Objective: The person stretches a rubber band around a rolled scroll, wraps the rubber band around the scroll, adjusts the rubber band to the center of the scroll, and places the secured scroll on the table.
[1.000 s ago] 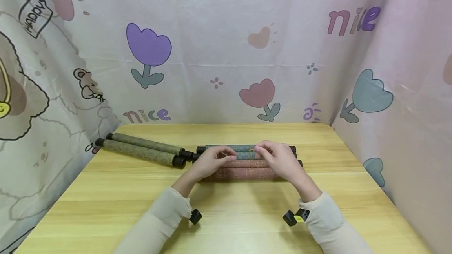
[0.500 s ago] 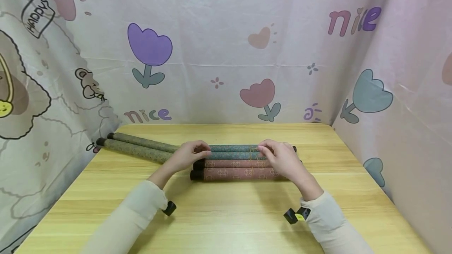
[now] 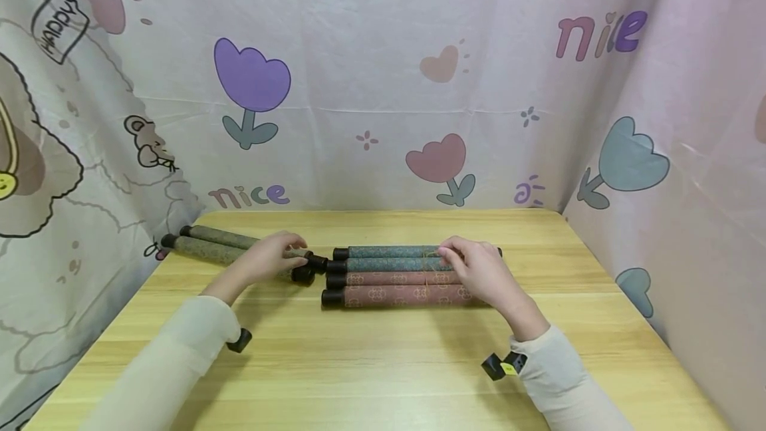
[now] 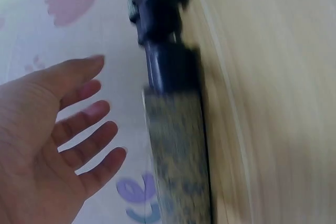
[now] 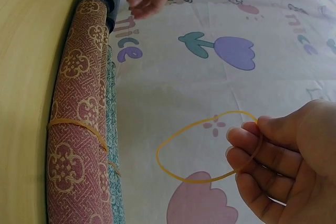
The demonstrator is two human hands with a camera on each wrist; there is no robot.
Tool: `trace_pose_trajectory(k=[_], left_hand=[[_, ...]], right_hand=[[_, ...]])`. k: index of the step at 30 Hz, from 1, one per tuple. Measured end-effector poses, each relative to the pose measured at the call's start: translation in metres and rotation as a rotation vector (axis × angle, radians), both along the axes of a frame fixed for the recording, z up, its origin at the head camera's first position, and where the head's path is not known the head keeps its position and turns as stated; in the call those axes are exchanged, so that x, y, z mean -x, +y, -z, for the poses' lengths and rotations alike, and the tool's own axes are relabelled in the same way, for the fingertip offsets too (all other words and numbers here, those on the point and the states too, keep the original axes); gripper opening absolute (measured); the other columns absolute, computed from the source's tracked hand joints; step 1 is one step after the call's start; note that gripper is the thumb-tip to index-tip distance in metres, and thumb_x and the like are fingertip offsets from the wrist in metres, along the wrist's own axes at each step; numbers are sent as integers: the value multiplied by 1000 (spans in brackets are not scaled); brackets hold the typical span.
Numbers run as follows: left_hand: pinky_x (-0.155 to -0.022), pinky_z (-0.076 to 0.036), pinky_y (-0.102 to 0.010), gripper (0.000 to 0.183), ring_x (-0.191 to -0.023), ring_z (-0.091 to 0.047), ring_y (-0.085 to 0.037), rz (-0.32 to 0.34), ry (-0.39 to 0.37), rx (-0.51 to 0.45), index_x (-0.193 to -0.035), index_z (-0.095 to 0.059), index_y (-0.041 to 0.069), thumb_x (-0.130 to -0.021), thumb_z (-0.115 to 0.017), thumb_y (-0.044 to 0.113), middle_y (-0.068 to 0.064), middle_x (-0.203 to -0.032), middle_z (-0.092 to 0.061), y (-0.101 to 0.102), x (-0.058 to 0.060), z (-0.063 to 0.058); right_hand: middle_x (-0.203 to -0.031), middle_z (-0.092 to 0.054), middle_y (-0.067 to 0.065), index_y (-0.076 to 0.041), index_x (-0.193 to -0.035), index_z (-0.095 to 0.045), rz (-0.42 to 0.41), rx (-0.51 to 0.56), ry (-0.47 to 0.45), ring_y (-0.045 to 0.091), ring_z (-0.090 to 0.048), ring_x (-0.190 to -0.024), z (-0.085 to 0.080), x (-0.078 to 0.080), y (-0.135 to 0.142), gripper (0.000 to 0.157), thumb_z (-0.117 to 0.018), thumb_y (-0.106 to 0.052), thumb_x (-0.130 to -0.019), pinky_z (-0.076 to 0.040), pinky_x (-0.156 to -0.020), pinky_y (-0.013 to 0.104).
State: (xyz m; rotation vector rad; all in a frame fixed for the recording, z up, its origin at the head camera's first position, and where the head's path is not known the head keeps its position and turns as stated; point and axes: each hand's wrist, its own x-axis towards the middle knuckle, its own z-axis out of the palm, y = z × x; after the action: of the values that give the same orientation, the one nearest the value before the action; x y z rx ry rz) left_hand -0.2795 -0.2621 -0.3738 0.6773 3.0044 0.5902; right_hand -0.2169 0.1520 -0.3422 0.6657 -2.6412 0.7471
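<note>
My right hand (image 3: 479, 268) pinches a yellow rubber band (image 5: 195, 181) between thumb and fingers, and the band hangs as a loose loop. In the head view this hand is over the right part of two teal patterned scrolls (image 3: 385, 264). In front of these lie two pink scrolls (image 3: 383, 295), with a rubber band (image 5: 79, 123) round them. My left hand (image 3: 272, 259) is above the black-knobbed ends of two olive-green scrolls (image 3: 209, 249). Its fingers are loosely bent with nothing in them, apart from the near scroll (image 4: 178, 150) in the left wrist view.
All the scrolls lie on a light wooden table (image 3: 383, 364), the olive pair slanting at the left with its ends near the teal pair's knobs. A printed curtain (image 3: 359, 72) hangs behind the table and along both sides.
My left hand has moved left, away from the right hand and the pink and teal scrolls, to the olive-green scrolls. My right hand has barely moved. The scrolls lie where they were.
</note>
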Motion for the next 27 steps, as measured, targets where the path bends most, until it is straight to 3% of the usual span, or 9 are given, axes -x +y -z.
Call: trace_pose_trajectory(k=[6,15,27], left_hand=[[-95,-43,-59,49,-114,-54,-43,27,12,113,-129,-59,0,-89,-73,26,-20,-126,-57,-36,0,-1],[-93,-41,-65,71,-116,-47,-52,-14,-21,219,-137,-51,-1,-78,-84,19,-28,-129,-49,-76,7,3],[-92,-34,-74,92,-122,-31,-63,-107,-103,216,-143,-41,-4,-73,-86,36,-39,-138,-33,-108,29,12]], right_hand=[[-77,-64,-9,-12,-102,-71,0,-18,6,6,-45,-52,0,1,0,17,-56,-20,-101,-42,-56,30],[-75,-62,-12,-14,-100,-71,-4,-42,35,4,-47,-54,2,1,0,15,-58,-20,-100,-43,-58,30],[-71,-60,-13,-15,-100,-70,-11,-60,45,1,-46,-52,3,2,0,13,-58,-20,-100,-43,-55,27]])
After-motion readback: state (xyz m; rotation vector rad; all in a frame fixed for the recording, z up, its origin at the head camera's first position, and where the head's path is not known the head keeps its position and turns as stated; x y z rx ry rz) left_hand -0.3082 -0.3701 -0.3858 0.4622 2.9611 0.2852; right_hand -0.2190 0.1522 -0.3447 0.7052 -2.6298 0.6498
